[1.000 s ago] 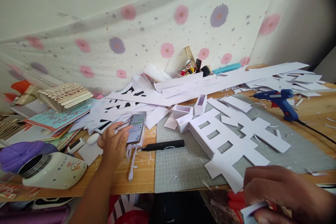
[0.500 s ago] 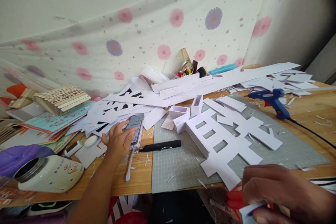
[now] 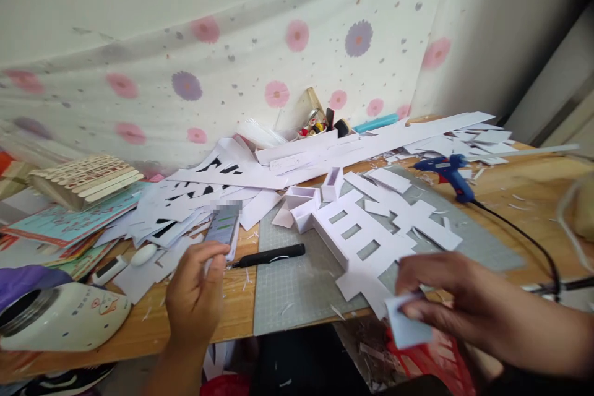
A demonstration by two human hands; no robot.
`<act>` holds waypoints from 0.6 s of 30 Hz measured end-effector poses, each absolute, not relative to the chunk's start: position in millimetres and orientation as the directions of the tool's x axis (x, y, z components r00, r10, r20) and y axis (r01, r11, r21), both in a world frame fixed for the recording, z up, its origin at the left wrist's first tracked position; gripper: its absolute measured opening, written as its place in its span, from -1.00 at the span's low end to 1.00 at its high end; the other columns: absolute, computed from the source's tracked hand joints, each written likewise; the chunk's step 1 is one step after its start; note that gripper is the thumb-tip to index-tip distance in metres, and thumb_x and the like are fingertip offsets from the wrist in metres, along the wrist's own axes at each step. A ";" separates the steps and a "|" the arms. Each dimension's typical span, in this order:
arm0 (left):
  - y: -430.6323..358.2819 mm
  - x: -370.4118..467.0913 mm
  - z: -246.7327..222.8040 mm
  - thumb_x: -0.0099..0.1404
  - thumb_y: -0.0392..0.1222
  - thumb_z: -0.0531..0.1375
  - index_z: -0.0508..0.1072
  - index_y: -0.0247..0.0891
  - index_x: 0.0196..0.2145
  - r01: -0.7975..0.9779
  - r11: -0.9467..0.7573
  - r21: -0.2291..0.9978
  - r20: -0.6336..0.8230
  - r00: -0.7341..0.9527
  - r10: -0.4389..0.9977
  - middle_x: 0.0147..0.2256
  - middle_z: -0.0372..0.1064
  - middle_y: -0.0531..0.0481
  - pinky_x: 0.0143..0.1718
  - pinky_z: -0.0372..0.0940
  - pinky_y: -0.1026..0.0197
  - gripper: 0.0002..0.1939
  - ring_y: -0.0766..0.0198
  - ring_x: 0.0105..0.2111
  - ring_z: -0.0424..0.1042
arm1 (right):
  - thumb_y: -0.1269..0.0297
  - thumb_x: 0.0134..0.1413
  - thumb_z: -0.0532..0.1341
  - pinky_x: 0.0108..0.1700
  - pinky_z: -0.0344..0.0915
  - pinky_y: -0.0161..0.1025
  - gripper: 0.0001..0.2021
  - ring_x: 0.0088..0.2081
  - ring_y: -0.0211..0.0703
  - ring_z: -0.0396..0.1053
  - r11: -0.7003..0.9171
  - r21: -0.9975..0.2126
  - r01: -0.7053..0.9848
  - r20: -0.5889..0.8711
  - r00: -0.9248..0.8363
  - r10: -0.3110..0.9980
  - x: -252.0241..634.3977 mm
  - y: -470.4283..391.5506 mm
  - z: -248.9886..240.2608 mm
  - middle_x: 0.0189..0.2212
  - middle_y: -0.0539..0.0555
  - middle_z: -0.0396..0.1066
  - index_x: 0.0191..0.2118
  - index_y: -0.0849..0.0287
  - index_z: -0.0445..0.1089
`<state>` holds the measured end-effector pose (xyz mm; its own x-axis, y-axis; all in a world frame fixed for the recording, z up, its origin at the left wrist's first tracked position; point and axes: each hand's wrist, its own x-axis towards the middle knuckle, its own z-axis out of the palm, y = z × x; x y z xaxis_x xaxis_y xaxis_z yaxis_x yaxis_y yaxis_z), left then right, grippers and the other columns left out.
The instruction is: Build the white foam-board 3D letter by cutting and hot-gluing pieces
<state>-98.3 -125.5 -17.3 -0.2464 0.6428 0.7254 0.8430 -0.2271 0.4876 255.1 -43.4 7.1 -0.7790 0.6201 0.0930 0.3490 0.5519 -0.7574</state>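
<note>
My left hand is at the lower end of a phone, its fingers loosely curled and thumb apart from the index finger. Nothing shows between them. The phone lies face up with its screen lit, partly blurred. In my right hand, above the table's front edge, a small pale board piece is pinched between thumb and fingers. Beyond that hand, a white cut board panel with rectangular openings lies on the grey cutting mat. Small white open boxes stand at its far corner. A black pen-like tool lies beside the phone.
A blue glue gun with a black cord rests at the right. White board scraps are heaped at the back. A white jar lies on its side at left, near a popsicle-stick model. Red plastic is below the table edge.
My left hand has drawn back from over the phone screen to its lower end. My right hand has come up and leftward with the board piece, which now shows more fully. The view has shifted rightward.
</note>
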 end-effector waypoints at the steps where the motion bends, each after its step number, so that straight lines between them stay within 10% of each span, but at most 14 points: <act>1: -125.5 -83.5 -17.1 0.28 -0.30 0.11 0.44 -0.15 -0.24 0.825 -0.275 0.494 0.692 -0.181 0.699 -0.28 0.41 0.00 -0.11 0.25 0.16 -0.86 0.19 -0.21 0.40 | 0.11 0.22 0.11 -0.35 0.27 -0.36 -0.74 -0.40 -0.25 0.33 0.523 -0.784 0.334 0.079 -0.782 0.618 254.1 -37.3 10.1 -0.44 0.04 0.42 -0.35 0.14 0.44; 8: -92.1 9.0 10.7 0.25 -0.21 0.19 0.47 -0.13 -0.18 0.624 -0.375 0.686 0.385 0.126 0.914 -0.29 0.46 0.00 -0.23 0.29 0.24 -0.84 0.24 -0.29 0.43 | 0.19 0.07 0.22 -0.36 0.22 -0.34 -0.80 -0.42 -0.28 0.25 0.226 -0.965 0.135 0.086 -0.650 0.755 242.3 -14.4 12.7 -0.45 0.02 0.35 -0.31 0.25 0.40; 18: -16.7 58.0 37.7 0.16 -0.07 0.26 0.41 -0.22 -0.34 0.373 -0.286 0.883 0.245 0.154 0.957 -0.49 0.31 0.08 -0.44 0.22 0.30 -0.81 0.33 -0.47 0.30 | 0.17 0.05 0.21 -0.27 0.28 -0.30 -0.72 -0.33 -0.25 0.33 0.432 -0.878 0.205 0.366 -0.295 0.883 283.5 36.3 21.5 -0.35 0.04 0.41 -0.15 0.21 0.40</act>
